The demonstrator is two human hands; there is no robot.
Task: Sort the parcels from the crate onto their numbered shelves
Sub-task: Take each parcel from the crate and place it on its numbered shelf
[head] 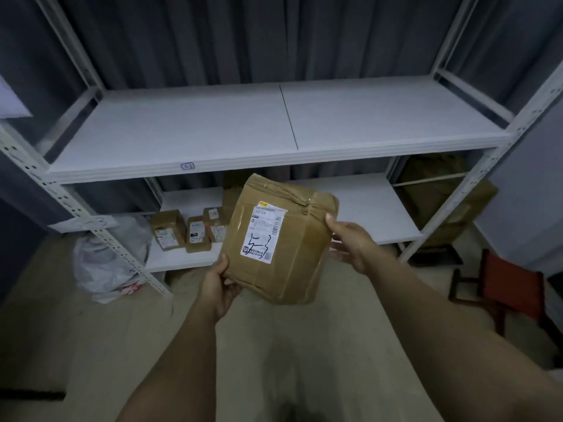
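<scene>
Both arms outstretched; left hand (220, 284) grips parcel (281, 240) at lower corner, right hand (350, 243) clasps right edge. Parcel held before upper shelf (213, 132). Small boxes (189, 231) on lower shelf (365, 202).

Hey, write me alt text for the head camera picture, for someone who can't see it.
A person's left hand and right hand hold a taped brown parcel, its white label with handwritten marks facing up. Behind it stands a white metal rack, with small brown parcels on its lower shelf.
</scene>
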